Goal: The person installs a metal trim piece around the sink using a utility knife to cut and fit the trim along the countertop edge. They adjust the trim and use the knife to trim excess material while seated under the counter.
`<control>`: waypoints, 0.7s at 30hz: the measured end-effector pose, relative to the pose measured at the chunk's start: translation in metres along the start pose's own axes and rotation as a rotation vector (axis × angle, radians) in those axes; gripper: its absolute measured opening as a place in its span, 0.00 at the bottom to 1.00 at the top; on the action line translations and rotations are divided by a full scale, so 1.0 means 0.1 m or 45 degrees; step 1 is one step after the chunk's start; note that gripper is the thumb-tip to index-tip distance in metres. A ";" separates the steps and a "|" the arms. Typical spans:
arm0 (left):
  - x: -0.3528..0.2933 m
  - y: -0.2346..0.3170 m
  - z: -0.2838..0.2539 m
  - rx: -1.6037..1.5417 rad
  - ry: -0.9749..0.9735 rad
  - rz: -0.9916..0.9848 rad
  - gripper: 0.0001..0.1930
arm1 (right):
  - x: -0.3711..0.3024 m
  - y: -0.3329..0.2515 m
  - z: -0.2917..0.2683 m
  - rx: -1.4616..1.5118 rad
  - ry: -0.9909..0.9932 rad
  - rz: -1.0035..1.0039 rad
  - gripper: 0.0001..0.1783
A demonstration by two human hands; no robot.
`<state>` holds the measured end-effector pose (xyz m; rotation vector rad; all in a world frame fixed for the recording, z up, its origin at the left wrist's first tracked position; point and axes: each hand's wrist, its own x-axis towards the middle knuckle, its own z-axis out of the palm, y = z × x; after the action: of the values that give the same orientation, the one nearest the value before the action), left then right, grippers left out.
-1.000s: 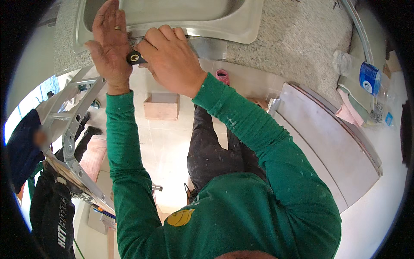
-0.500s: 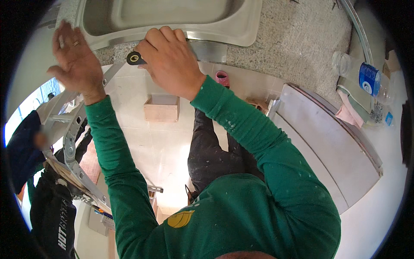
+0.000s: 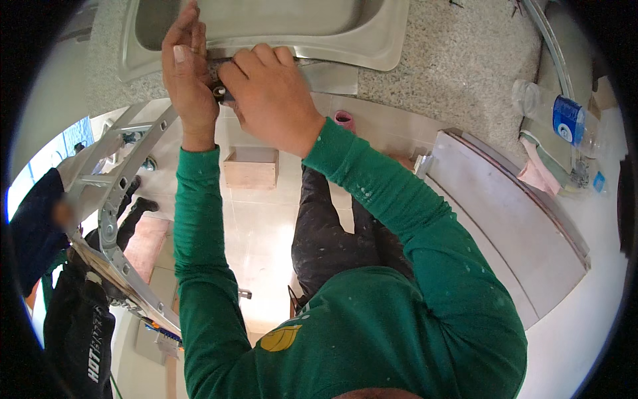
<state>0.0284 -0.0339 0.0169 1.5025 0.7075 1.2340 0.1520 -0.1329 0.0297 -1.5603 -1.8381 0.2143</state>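
Note:
My right hand (image 3: 276,100) is closed around the black handle of a putty knife (image 3: 334,78). The knife's wide metal blade lies along the counter's front edge, beside the rim of the steel sink (image 3: 391,41). At the end of the handle, my left hand (image 3: 189,83) is held with fingers stretched out and its palm side against or very close to the handle's ringed hole. How far the blade edge reaches under the sink rim cannot be made out.
The speckled stone countertop (image 3: 458,73) runs across the top. A plastic bottle (image 3: 568,120) and cloths lie at the right. A metal ladder (image 3: 109,219) stands at left near another person's dark clothing (image 3: 80,332). A wooden box (image 3: 250,169) sits on the floor.
My left hand has swung rightward from off to the side to the end of the knife handle. My right hand and the knife have shifted slightly right.

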 end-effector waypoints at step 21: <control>-1.79 0.33 1.03 0.217 0.634 -0.493 0.11 | -1.02 0.32 -0.67 0.149 -0.478 -0.542 0.09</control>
<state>0.0658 -0.2383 -0.0076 1.1160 1.3922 1.2731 0.2208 -0.2389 0.0207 -1.0653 -2.3529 0.4282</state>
